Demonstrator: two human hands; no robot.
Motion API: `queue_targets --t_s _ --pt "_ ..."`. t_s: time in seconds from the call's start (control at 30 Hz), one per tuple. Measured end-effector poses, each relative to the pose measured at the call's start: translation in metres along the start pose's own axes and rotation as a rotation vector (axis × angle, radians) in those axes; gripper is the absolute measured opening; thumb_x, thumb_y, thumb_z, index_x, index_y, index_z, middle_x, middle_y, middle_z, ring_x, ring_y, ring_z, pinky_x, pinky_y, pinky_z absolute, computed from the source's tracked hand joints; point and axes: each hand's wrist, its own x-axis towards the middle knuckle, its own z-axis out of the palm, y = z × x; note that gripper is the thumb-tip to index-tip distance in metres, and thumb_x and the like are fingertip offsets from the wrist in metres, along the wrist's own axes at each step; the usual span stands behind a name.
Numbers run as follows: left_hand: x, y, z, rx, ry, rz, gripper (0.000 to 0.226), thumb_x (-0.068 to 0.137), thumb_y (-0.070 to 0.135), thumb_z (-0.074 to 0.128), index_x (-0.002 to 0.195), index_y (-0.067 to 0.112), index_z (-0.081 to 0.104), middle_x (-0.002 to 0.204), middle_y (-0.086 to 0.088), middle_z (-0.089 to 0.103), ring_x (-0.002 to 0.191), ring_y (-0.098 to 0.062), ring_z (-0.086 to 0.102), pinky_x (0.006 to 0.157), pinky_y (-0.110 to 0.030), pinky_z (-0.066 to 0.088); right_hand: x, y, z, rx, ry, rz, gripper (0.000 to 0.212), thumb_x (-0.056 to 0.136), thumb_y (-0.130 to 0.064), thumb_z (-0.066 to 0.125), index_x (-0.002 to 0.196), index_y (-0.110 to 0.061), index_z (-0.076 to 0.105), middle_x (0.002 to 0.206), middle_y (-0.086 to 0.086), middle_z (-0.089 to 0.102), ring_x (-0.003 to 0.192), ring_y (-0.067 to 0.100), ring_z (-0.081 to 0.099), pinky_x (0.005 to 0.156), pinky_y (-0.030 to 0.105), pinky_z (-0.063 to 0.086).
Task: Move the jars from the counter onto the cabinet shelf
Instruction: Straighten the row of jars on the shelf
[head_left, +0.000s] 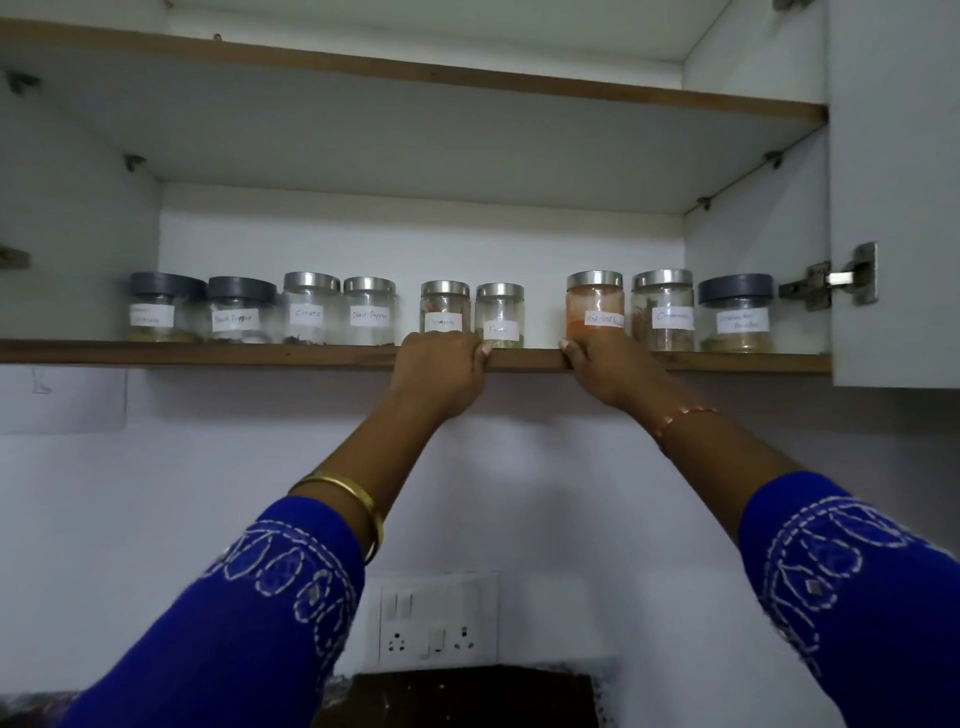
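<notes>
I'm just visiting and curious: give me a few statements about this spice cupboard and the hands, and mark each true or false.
1. Nine jars stand in a row on the shelf. True.
2. The orange powder jar has a dark plastic lid. False: its lid is shiny metal.
3. The left hand is at the base of the jar beside the Fennel jar. True.
4. The right hand is lifting a jar high above the shelf. False: it is at the shelf edge, at the base of the orange powder jar.
5. The upper shelf holds jars too. False: none show there.
</notes>
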Motion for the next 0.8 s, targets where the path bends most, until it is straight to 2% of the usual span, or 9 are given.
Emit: queue_targets --t_s 0.07,0.17,0.33,0.43,0.5,0.57,0.6,0.7,0.8 --pt "-0.006 0.002 0.001 -0.018 0.031 -0.007 0.035 0.099 0.029 0.029 0.101 0.01 0.059 0.099 -0.011 0.066 0.09 -0.03 0.058 0.074 -0.033 0.032 -0.007 0.005 -0.004 -0.015 -0.024 -0.018 0.036 0.101 -0.027 0.033 0.105 -0.008 0.062 0.109 0.019 0.062 0.099 0.034 0.057 0.076 0.033 0.043" --pt "-0.013 0.005 0.001 -0.034 0.004 -0.036 0.034 0.098 0.029 0.031 0.109 0.008 0.057 0.11 -0.011 0.064 0.101 -0.031 0.056 0.093 -0.038 0.034 -0.013 0.013 -0.013 -0.019 -0.086 -0.01 0.038 0.101 -0.03 0.033 0.124 -0.014 0.057 0.122 0.017 0.059 0.111 0.034 0.054 0.089 0.036 0.044" --pt "-0.008 0.018 -0.007 -0.084 -0.116 -0.045 0.036 0.1 0.028 0.027 0.114 0.011 0.055 0.116 -0.01 0.062 0.113 -0.029 0.053 0.114 -0.045 0.016 -0.012 0.039 -0.035 0.001 -0.157 0.067 0.041 0.102 -0.026 0.029 0.109 -0.001 0.06 0.117 0.022 0.059 0.109 0.035 0.055 0.091 0.036 0.042" --pt "0.001 0.04 -0.012 -0.113 -0.176 0.005 0.037 0.1 0.028 0.026 0.114 0.01 0.055 0.113 -0.012 0.063 0.108 -0.031 0.055 0.107 -0.044 0.028 -0.01 0.069 -0.045 0.002 -0.152 0.128 0.04 0.102 -0.025 0.029 0.111 0.001 0.058 0.119 0.024 0.058 0.11 0.035 0.053 0.091 0.034 0.04" --pt "0.01 0.06 -0.011 -0.127 -0.2 0.024 0.038 0.1 0.03 0.025 0.11 0.01 0.056 0.109 -0.013 0.064 0.102 -0.031 0.057 0.09 -0.038 0.04 -0.009 0.088 -0.05 -0.006 -0.168 0.154 0.039 0.102 -0.025 0.029 0.111 0.001 0.058 0.119 0.023 0.059 0.11 0.034 0.054 0.089 0.032 0.04" --pt "0.021 0.083 -0.008 -0.111 -0.235 0.032 0.041 0.101 0.033 0.023 0.109 0.011 0.056 0.11 -0.013 0.063 0.102 -0.03 0.056 0.081 -0.034 0.039 -0.006 0.108 -0.054 -0.025 -0.201 0.164 0.04 0.102 -0.025 0.028 0.113 0.0 0.057 0.121 0.023 0.058 0.112 0.034 0.054 0.093 0.034 0.04" --pt "0.027 0.094 -0.006 -0.101 -0.271 0.023 0.042 0.101 0.034 0.021 0.112 0.011 0.055 0.113 -0.013 0.062 0.106 -0.03 0.055 0.084 -0.034 0.038 -0.005 0.117 -0.055 -0.035 -0.22 0.163 0.04 0.102 -0.025 0.027 0.114 0.0 0.057 0.123 0.022 0.057 0.113 0.034 0.053 0.094 0.035 0.04" --pt "0.044 0.126 0.0 -0.064 -0.459 -0.035 0.048 0.1 0.039 0.017 0.138 0.015 0.036 0.137 -0.015 0.05 0.128 -0.032 0.043 0.107 -0.041 0.03 0.004 0.139 -0.057 -0.049 -0.266 0.132 0.043 0.103 -0.027 0.023 0.12 -0.004 0.055 0.131 0.021 0.053 0.118 0.033 0.05 0.099 0.036 0.038" --pt "0.063 0.148 0.0 -0.161 -0.638 -0.116 0.054 0.101 0.04 0.01 0.149 0.016 0.011 0.154 -0.014 0.025 0.142 -0.03 0.024 0.115 -0.04 0.018 0.018 0.147 -0.058 -0.024 -0.34 0.09 0.046 0.103 -0.029 0.022 0.135 -0.005 0.045 0.146 0.018 0.04 0.133 0.031 0.039 0.109 0.034 0.03"
